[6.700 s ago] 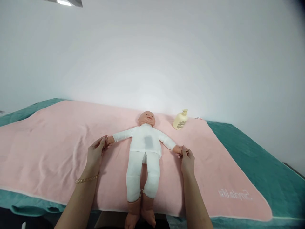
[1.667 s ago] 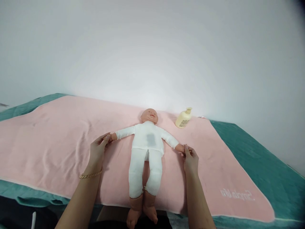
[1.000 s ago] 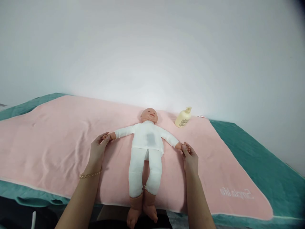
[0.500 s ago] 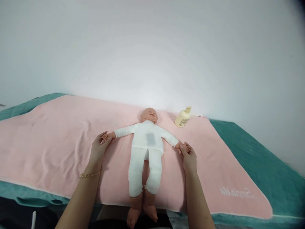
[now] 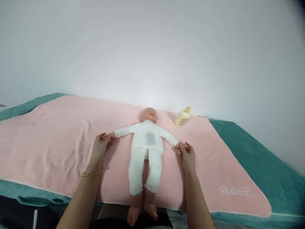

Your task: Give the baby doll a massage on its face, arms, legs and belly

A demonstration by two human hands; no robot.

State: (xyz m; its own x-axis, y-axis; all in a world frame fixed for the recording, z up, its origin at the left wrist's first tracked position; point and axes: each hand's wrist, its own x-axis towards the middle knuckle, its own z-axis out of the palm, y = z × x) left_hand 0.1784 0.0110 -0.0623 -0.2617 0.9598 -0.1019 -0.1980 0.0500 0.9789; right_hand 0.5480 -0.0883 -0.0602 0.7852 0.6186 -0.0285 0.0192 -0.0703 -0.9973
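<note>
A baby doll [image 5: 147, 136] with a white cloth body lies on its back on a pink blanket [image 5: 71, 127], its arms spread wide and its feet reaching past the near edge. My left hand [image 5: 100, 144], below a gold chain bracelet [image 5: 91, 174], is closed around the doll's hand at the left, thumb on top. On the other side my right hand [image 5: 189, 155] pinches the doll's other hand between thumb and fingers. A grey patch [image 5: 150, 138] marks the doll's chest.
A pale yellow pump bottle [image 5: 182, 117] stands on the blanket to the right of the doll's head. Green padded cloth [image 5: 257, 152] shows beneath the blanket at both sides. A white wall [image 5: 152, 47] rises behind the far edge.
Both my hands have shifted very slightly, with small changes in the fingers over the doll's hands. The doll and the bottle lie as before.
</note>
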